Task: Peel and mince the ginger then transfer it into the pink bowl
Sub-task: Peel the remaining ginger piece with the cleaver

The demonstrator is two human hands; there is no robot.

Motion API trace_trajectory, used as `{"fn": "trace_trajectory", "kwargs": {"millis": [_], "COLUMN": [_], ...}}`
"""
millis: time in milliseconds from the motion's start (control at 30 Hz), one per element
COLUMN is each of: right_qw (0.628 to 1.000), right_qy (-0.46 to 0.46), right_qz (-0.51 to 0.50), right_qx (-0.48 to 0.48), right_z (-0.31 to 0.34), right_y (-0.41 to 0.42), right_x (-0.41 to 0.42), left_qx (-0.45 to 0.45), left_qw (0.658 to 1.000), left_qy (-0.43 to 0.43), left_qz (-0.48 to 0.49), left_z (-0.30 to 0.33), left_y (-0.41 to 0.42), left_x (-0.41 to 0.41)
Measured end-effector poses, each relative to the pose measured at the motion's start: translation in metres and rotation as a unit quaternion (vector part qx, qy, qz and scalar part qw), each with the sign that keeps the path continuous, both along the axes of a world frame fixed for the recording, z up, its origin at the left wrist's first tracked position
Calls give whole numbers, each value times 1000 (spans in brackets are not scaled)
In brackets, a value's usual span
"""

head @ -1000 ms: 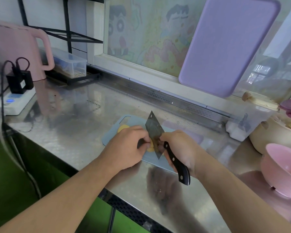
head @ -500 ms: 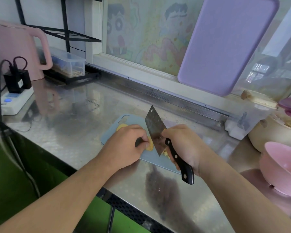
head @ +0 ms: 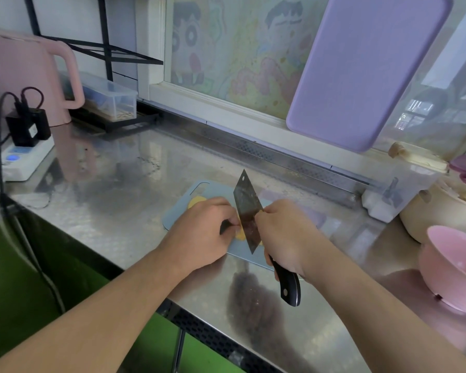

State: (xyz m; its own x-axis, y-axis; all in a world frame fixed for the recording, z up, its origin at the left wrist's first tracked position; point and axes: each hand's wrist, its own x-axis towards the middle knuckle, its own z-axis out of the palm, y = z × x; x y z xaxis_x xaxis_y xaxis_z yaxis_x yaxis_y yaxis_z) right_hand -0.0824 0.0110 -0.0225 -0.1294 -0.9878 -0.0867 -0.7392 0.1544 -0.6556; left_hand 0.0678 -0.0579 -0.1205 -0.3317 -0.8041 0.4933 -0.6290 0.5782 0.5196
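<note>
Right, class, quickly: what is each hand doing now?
Left hand: fingers curled, pinching the ginger on the board.
Right hand: gripping the cleaver.

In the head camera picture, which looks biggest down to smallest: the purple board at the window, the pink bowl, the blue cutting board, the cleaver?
1. Purple board, plainly largest.
2. Pink bowl, though cut off by the frame edge and nearer the camera.
3. Blue cutting board, partly hidden under the hands, so unsure against the bowl.
4. Cleaver, smallest.
</note>
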Motion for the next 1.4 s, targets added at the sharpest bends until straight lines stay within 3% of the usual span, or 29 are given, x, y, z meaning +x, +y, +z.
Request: {"fn": "trace_trajectory", "kwargs": {"millis": [100,233,333,500,633,767,1400], "right_qw": [1000,995,993,998,996,988,992], "right_qy": [-2,87,102,41,-81,-142,-117], "right_qz": [8,56,59,28,1,-6,-7], "right_qx": [14,15,13,29,43,63,56], "right_z": [5,-7,-13,-14,-20,-21,-5], "right_y": [-5,-22,-30,-23,-19,-19,-16], "right_x": [4,10,13,3,-7,-10,-5], "left_qx": [2,9,16,10,13,18,21], "left_qw": [1000,1000,1000,1000,1000,1000,1000], "left_qy": [8,19,16,8,9,11,19], "left_qz": [-3,-13,-12,-7,-1,3,10], "left_z": [0,2,3,2,1,0,0], "left_y": [-1,-1,2,3,1,1,0], "left_x": [0,1,2,2,2,2,3]}}
